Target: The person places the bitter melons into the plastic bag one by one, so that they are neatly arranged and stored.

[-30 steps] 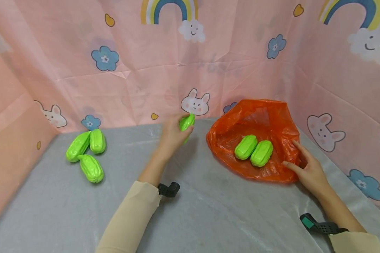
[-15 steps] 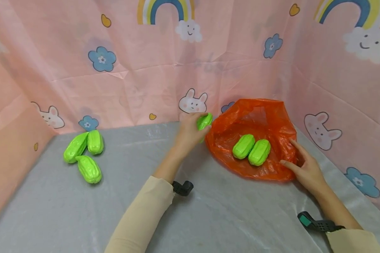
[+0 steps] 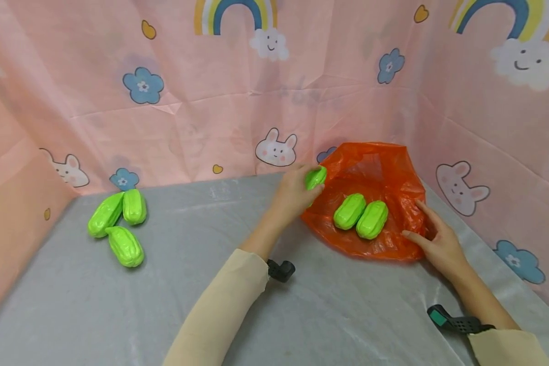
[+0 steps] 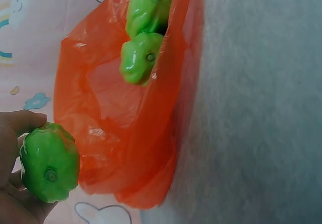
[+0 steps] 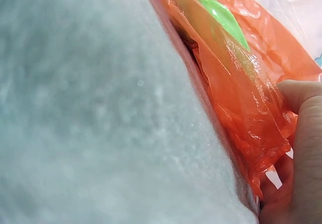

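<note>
My left hand (image 3: 300,190) grips a shiny green ridged toy gourd (image 3: 316,177) at the left rim of an orange plastic bag (image 3: 384,165). In the left wrist view the gourd (image 4: 49,169) sits in my curled fingers (image 4: 17,126), just outside the bag's mouth (image 4: 115,113). Two more green gourds (image 3: 349,210) (image 3: 372,219) lie side by side inside the bag. My right hand (image 3: 417,223) pinches the bag's right edge against the table. In the right wrist view the crumpled plastic (image 5: 241,103) runs between my thumb (image 5: 298,94) and palm.
Three green gourds (image 3: 114,224) lie together at the far left of the grey table cover (image 3: 164,305). Pink cartoon-print cloth walls (image 3: 210,112) close off the back, left and right sides. Black camera straps sit on both wrists.
My left hand has carried the gourd to the right, from the middle of the table's back to the bag's rim. The right hand has stayed on the bag's edge.
</note>
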Demonstrator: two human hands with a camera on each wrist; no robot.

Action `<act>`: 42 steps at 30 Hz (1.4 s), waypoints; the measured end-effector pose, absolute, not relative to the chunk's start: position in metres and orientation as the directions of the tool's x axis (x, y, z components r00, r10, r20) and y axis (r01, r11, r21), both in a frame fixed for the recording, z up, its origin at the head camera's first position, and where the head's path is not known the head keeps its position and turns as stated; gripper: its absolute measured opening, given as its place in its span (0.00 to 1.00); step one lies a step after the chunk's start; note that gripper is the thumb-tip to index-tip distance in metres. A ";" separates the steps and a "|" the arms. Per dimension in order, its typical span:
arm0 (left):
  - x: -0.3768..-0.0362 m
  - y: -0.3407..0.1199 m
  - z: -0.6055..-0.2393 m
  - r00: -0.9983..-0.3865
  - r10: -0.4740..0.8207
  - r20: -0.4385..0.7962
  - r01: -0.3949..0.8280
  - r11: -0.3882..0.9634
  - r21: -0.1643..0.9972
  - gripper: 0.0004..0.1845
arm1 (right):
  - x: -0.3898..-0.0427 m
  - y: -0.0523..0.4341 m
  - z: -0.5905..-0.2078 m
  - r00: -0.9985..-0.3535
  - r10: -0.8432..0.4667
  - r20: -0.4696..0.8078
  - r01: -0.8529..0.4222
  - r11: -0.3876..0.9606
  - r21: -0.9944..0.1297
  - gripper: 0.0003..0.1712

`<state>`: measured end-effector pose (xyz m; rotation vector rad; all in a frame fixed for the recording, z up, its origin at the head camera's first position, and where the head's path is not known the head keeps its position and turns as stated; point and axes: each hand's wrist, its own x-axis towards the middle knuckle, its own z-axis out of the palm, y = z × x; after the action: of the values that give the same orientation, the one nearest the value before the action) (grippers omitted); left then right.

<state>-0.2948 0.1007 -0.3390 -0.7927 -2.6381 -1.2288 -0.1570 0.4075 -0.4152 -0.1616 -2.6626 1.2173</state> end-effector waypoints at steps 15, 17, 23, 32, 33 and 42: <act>-0.299 0.129 -0.355 -0.850 0.454 0.267 0.509 0.577 0.639 0.22 | -0.157 0.406 -0.414 -0.973 0.187 0.137 0.017 0.648 -0.761 0.49; -0.300 0.132 -0.356 -0.851 0.457 0.258 0.507 0.588 0.631 0.22 | -0.157 0.407 -0.414 -0.973 0.186 0.138 0.016 0.648 -0.761 0.49; -0.301 0.139 -0.361 -0.848 0.476 0.234 0.511 0.617 0.599 0.22 | -0.156 0.408 -0.415 -0.973 0.186 0.135 0.019 0.649 -0.760 0.50; -0.304 0.145 -0.368 -0.847 0.498 0.185 0.499 0.625 0.600 0.21 | -0.156 0.407 -0.415 -0.973 0.183 0.142 0.010 0.645 -0.764 0.49; -0.304 0.146 -0.368 -0.848 0.499 0.181 0.497 0.627 0.599 0.21 | -0.156 0.408 -0.415 -0.973 0.183 0.141 0.011 0.646 -0.763 0.49; -0.307 0.149 -0.375 -0.858 0.497 0.127 0.469 0.659 0.589 0.22 | -0.157 0.410 -0.416 -0.974 0.176 0.142 0.008 0.654 -0.757 0.49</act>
<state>-0.3065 0.1486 -0.3755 -0.8452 -2.9020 -1.0093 -0.1571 0.4097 -0.4158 -0.1496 -2.6685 1.2198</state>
